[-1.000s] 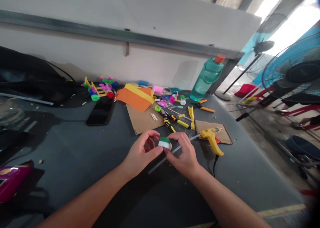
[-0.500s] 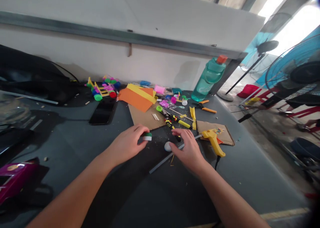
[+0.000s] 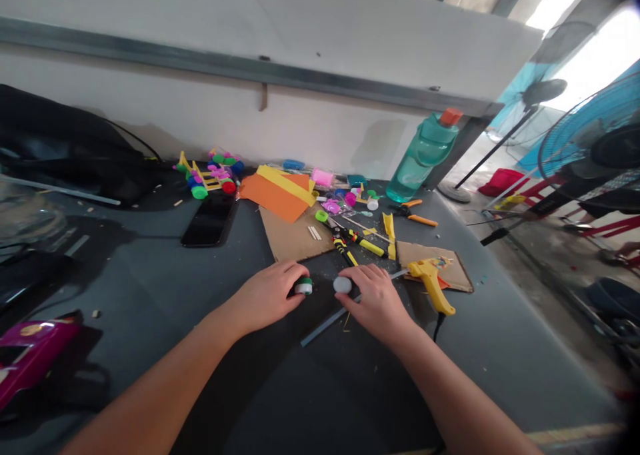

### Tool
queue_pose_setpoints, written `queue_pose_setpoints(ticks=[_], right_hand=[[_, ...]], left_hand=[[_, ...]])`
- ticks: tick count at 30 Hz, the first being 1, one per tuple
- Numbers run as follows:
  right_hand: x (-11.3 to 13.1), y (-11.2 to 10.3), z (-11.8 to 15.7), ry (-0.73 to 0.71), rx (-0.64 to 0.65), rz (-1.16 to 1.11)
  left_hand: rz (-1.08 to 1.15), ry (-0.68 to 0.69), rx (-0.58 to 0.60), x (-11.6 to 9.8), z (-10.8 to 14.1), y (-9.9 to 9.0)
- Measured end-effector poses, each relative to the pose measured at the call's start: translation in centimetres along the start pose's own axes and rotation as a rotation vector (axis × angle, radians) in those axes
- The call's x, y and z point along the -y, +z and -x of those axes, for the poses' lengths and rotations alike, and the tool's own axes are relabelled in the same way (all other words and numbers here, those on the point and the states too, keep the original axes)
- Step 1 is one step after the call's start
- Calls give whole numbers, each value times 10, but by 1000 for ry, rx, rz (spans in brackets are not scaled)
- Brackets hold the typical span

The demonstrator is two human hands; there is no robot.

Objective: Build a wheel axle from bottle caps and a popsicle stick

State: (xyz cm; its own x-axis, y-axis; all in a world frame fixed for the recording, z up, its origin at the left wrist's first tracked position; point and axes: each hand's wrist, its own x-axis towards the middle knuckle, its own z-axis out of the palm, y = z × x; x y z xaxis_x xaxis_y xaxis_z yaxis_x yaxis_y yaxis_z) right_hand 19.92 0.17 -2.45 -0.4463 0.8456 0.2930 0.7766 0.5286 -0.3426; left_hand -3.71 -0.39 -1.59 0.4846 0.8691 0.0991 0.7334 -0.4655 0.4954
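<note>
My left hand (image 3: 273,294) is closed in a pinch around a small green-and-white bottle cap (image 3: 304,286), held above the dark tabletop. A hand's width to the right, my right hand (image 3: 376,302) grips a pale round bottle cap (image 3: 343,284) between thumb and fingers. A long grey glue stick (image 3: 323,328) runs beneath the right hand towards the yellow glue gun (image 3: 431,285), which lies on its side. Just beyond the hands are yellow-and-black pliers (image 3: 345,250) and a yellow-handled cutter (image 3: 369,244).
Orange paper (image 3: 275,198) and cardboard (image 3: 285,238) lie behind the hands, near a phone (image 3: 210,220) and small colourful toy cars (image 3: 213,175). A teal water bottle (image 3: 420,158) stands by the wall. Orange-handled pliers (image 3: 420,217) lie near the right edge. At left sits a purple device (image 3: 35,355).
My right hand has closed on the pale cap, which lay by its thumb before. My left hand has shifted slightly right, turning its cap a little more into view.
</note>
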Motion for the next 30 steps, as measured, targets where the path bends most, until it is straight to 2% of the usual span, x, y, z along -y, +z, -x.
queue_pose_setpoints(ticks=[3,8,15,24,30], right_hand=[[-1,4,0,39,-5,-51],[2,6,-3,-23,-16,-98],[0,5,-3,-53,-29,8],[8,10,-5,-106,45,-50],[0,7,-4,-70,25,-26]], left_hand=[[-14,0,1,1,0,1],[-21,9,-10,1,0,0],[-42,27,-18,1,0,-2],[-62,51,5,0,-1,1],[-82,24,27,3,0,-4]])
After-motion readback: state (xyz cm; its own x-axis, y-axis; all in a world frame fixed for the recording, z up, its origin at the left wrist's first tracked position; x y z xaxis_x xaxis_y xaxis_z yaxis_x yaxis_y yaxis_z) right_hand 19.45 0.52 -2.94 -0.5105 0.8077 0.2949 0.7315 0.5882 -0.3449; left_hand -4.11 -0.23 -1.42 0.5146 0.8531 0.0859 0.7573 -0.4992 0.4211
